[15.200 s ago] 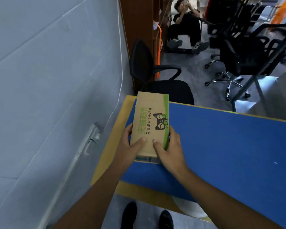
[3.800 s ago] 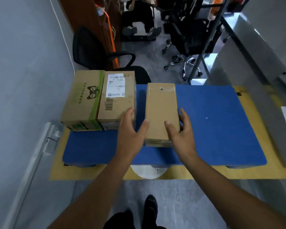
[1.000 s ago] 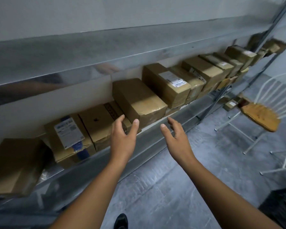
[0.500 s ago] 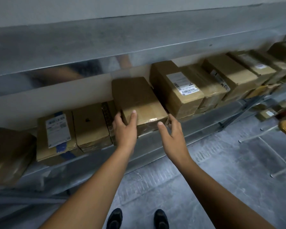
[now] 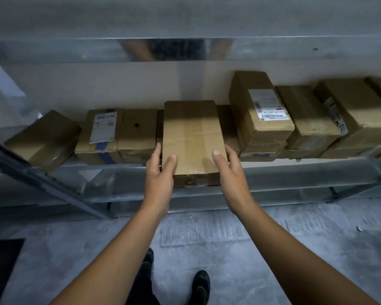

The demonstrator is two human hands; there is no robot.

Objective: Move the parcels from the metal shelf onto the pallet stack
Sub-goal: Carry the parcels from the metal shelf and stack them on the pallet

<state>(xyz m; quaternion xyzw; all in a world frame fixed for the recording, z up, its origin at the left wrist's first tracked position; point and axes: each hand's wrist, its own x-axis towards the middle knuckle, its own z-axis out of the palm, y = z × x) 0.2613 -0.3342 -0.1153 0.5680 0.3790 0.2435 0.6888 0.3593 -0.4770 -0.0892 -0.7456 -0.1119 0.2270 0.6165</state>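
A plain taped cardboard parcel (image 5: 191, 133) lies on the metal shelf (image 5: 295, 170), its near end sticking out past the shelf's front edge. My left hand (image 5: 160, 170) grips its near left corner, thumb on top and fingers down the side. My right hand (image 5: 228, 167) grips the near right corner the same way. Several more parcels line the shelf: a labelled one (image 5: 102, 128) and a plain one (image 5: 138, 130) to the left, a tall labelled one (image 5: 262, 115) to the right. The pallet stack is out of view.
An upper metal shelf (image 5: 185, 49) hangs low over the parcels. A slanted shelf brace (image 5: 46, 179) crosses at lower left. Grey concrete floor (image 5: 207, 238) and my shoes (image 5: 200, 285) are below. A dark mat (image 5: 0, 260) lies at the left edge.
A few seconds ago I set a parcel beside two others on the blue pallet top. Since then I turned to the shelf, and both hands reached in and closed on the plain parcel's near corners.
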